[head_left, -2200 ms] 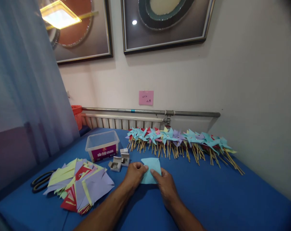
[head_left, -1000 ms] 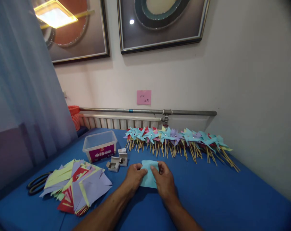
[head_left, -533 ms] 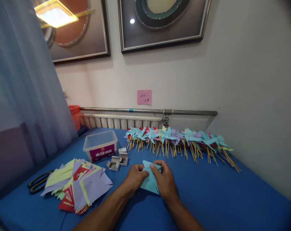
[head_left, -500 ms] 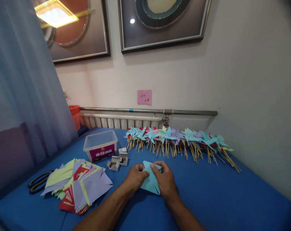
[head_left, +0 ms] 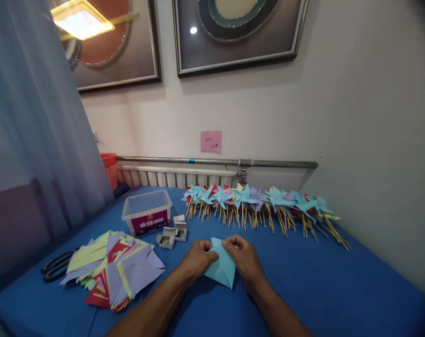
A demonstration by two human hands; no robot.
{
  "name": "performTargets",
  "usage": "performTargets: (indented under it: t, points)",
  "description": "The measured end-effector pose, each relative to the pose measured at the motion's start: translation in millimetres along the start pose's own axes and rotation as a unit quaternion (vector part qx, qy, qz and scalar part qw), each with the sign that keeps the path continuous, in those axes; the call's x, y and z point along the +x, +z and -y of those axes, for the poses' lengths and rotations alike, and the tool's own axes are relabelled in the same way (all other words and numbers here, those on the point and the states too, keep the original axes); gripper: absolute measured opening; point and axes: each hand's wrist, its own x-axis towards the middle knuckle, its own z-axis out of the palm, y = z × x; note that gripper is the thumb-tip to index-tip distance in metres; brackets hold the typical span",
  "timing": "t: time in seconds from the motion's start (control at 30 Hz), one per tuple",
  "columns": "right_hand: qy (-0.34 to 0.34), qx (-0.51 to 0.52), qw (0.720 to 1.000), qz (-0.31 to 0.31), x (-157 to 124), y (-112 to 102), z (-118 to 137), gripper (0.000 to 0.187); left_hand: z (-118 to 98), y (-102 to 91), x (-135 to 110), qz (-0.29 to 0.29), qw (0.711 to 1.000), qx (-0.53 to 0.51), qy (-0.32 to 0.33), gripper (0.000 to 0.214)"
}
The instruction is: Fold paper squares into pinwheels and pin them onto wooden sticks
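Note:
Between my hands is a light-blue paper sheet with slits cut in from its corners. My left hand pinches its left side, thumb on top. My right hand is closed on the upper right part of the same sheet, its fingertips partly hidden. Just left of my left hand stand small open cardboard boxes; what lies in them is too small to name. Farther left lies a loose pile of cut paper sheets in purple, yellow, red and green.
Finished paper pinwheels on sticks lie in a row along the back of the blue table. A clear plastic tub stands at the back left. Black-handled scissors lie partly under the paper pile. A metal pipe runs along the wall.
My right hand has shifted slightly right, and the sheet has turned a little between my hands. My left hand keeps its pinch in nearly the same place.

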Motion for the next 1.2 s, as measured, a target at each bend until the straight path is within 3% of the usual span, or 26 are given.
performTargets:
  t: [0.17, 0.23, 0.4, 0.57, 0.93, 1.2]
  points:
    - [-0.158, -0.186, 0.970, -0.020, -11.3, -4.2, 11.1, 0.014, 3.9, 2.1, 0.9, 0.001, 1.000, -0.003, 0.000, 0.020]
    - [-0.195, -0.202, 0.959, -0.022, -16.2, -3.9, 16.5, 0.016, 3.1, 1.8, 1.2, -0.002, 1.000, -0.012, -0.002, 0.021]
    - [-0.081, -0.003, 0.997, 0.015, -9.9, -6.6, 16.3, 0.045, -5.3, -2.7, -1.9, -0.006, 0.997, -0.069, -0.016, 0.018]
    - [0.027, 0.191, 0.981, 0.000, -0.8, -5.4, 4.1, 0.048, -11.1, -4.0, -6.2, 0.020, 0.995, -0.103, -0.001, 0.025]
    - [0.119, 0.243, 0.962, 0.040, -13.3, 10.1, -4.7, 0.059, -7.4, -7.6, -1.4, 0.000, 0.995, -0.097, 0.011, 0.025]
    - [0.080, 0.211, 0.972, 0.071, -15.5, 12.5, -9.1, 0.062, -7.6, -6.5, -0.4, -0.025, 0.994, -0.106, -0.013, 0.021]
